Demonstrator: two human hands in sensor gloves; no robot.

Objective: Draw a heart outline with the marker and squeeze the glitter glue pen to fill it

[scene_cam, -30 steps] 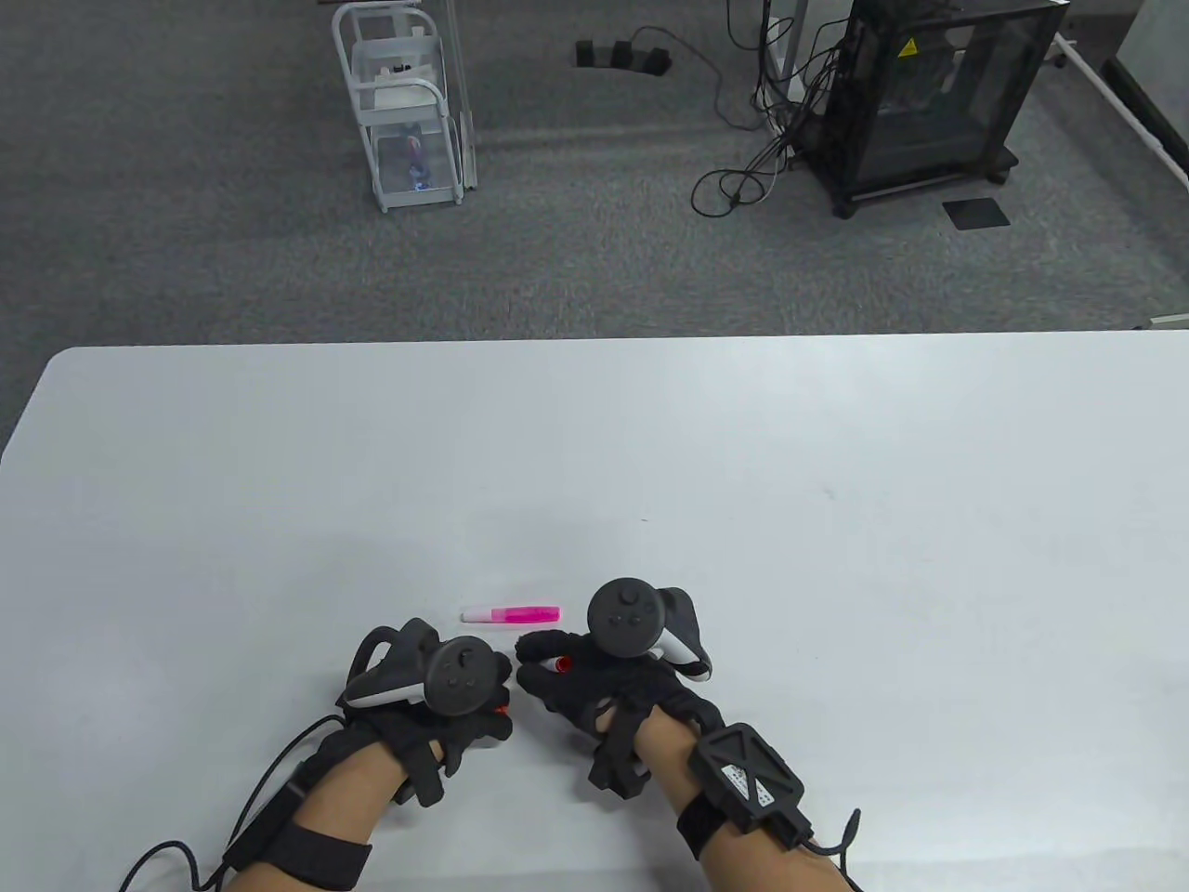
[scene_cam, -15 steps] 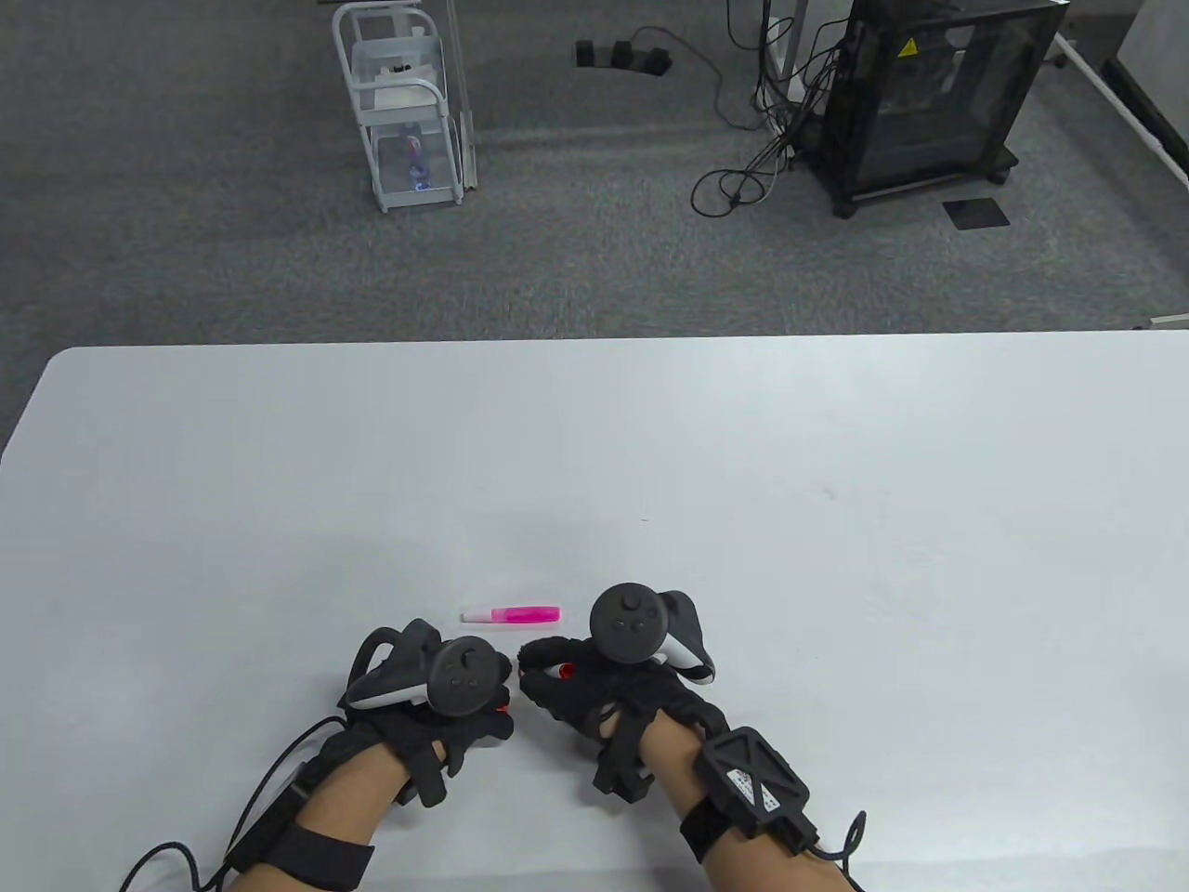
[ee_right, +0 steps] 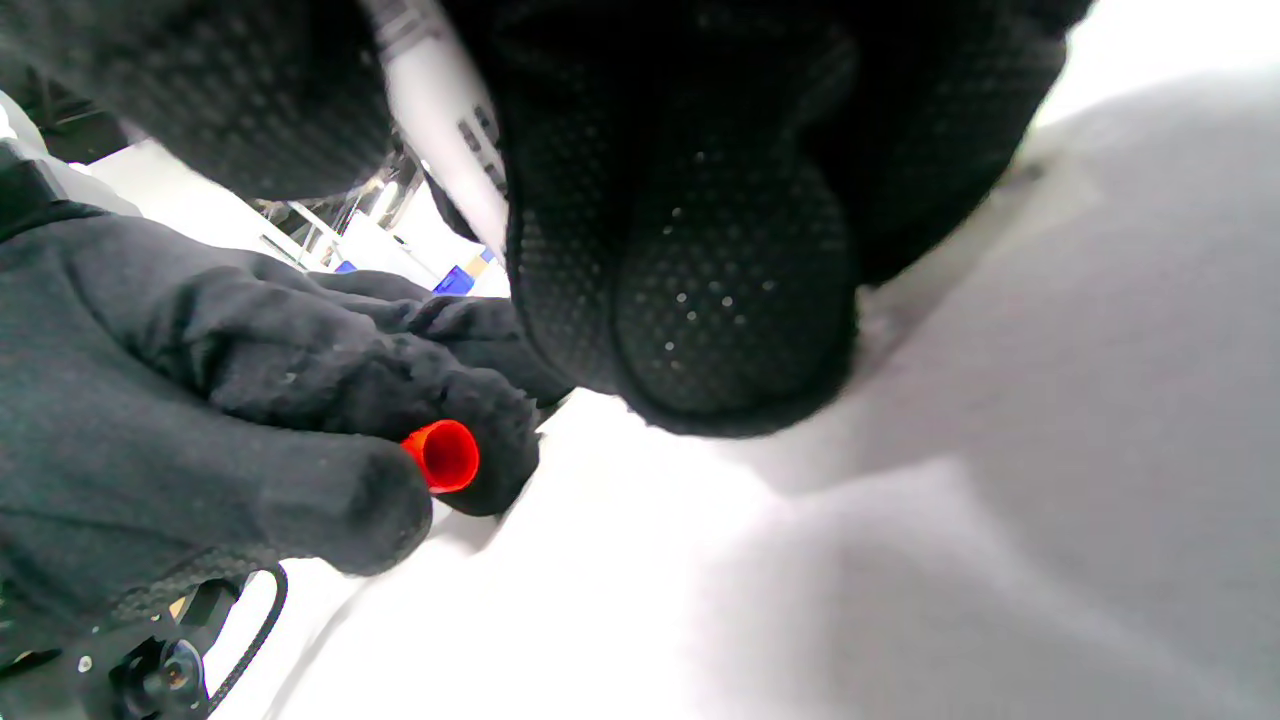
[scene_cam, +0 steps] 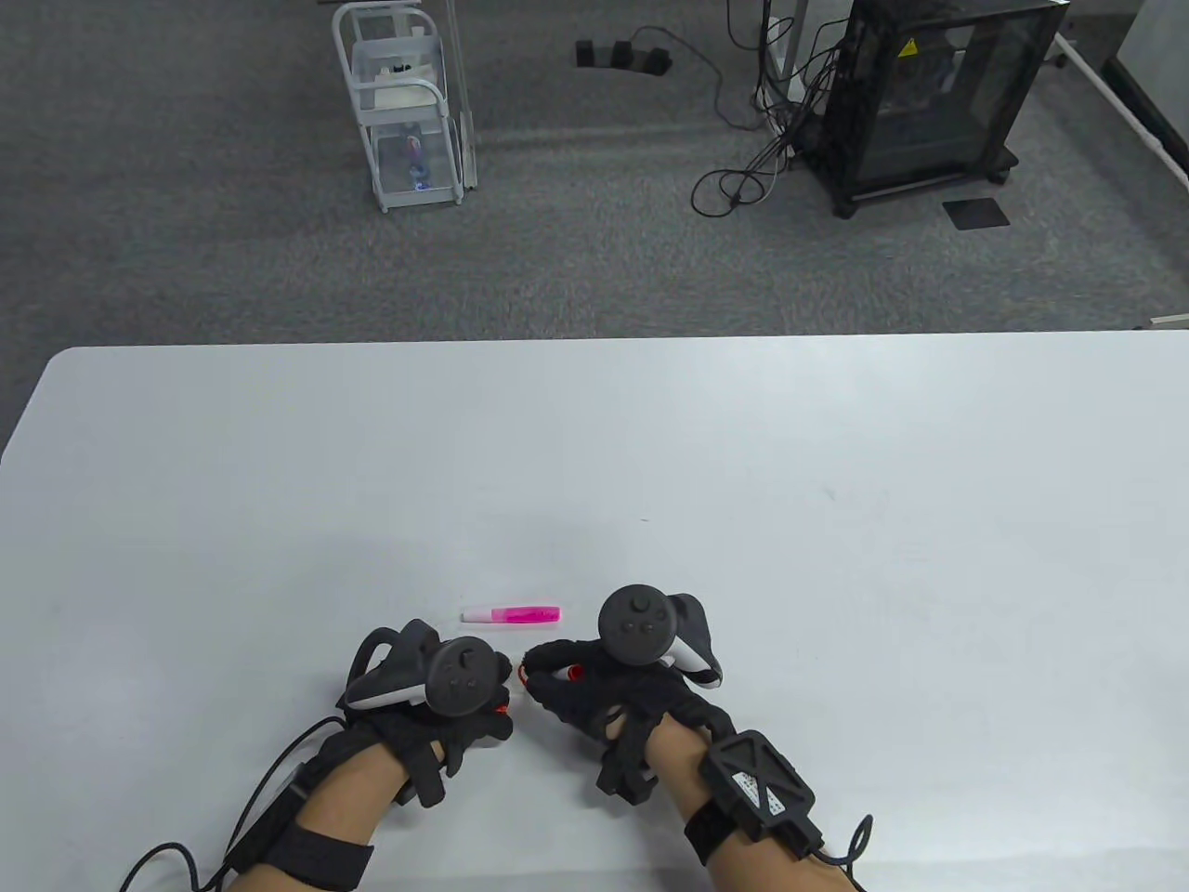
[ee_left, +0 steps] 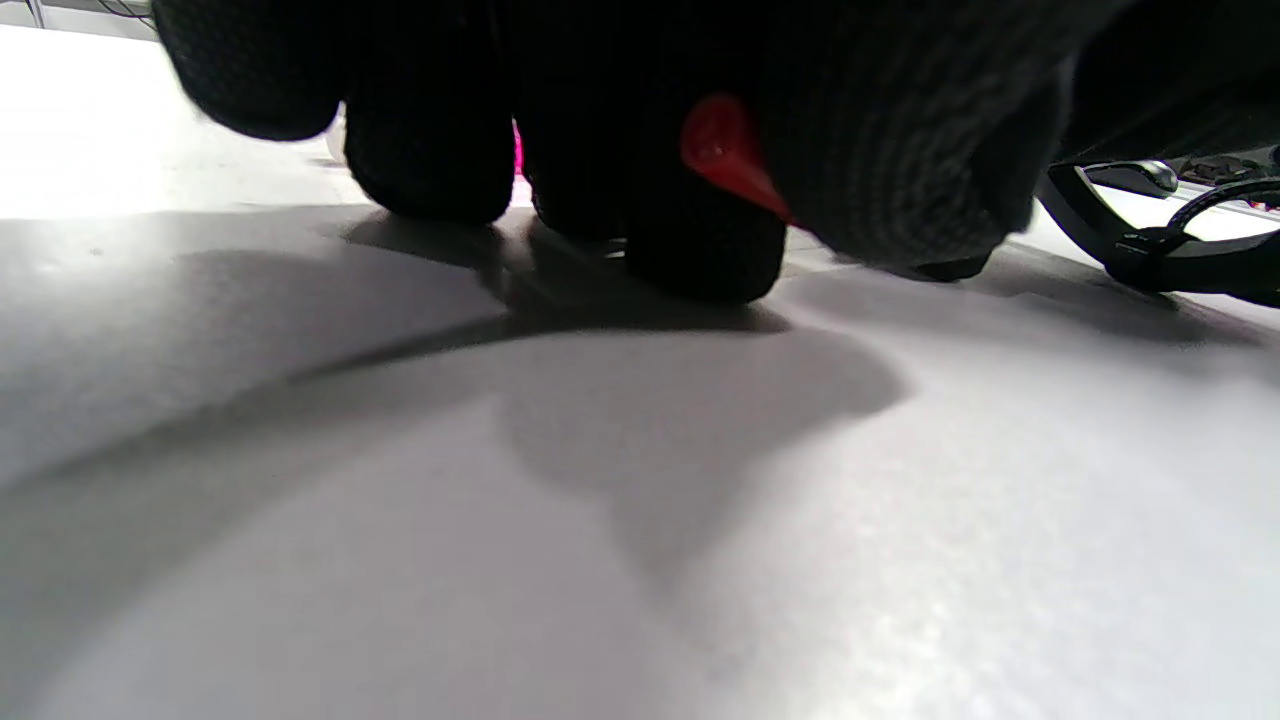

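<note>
A: Where's the marker?
B: In the right hand (scene_cam: pixel 608 692), near the table's (scene_cam: pixel 836 576) front edge. Fingers (ee_right: pixel 730 300) curled round the white barrel of the marker (ee_right: pixel 440 140); red end pokes out by the knuckles in the table view.

A: And the left hand (scene_cam: pixel 446 706)?
B: Just beside the right, fingertips down on the table. Thumb and fingers pinch the red cap (ee_right: pixel 442 455), open end facing the right wrist cam. Left wrist view shows a bit of red between the dark fingers too.

A: So cap's off?
B: Looks so: cap w/ the left, barrel w/ the right, the two hands nearly touching.

A: Glitter glue pen (scene_cam: pixel 512 614)?
B: Lying flat on the table, just beyond the hands, btwn them. Pink body, pale end pointing left. Nobody's touching it.

A: Any heart drawn?
B: Can't tell; the spot under the hands is hidden.

A: Background?
B: Grey carpet, a white wire cart (scene_cam: pixel 404 111) and a black cabinet (scene_cam: pixel 929 93) w/ cables beyond the table.
</note>
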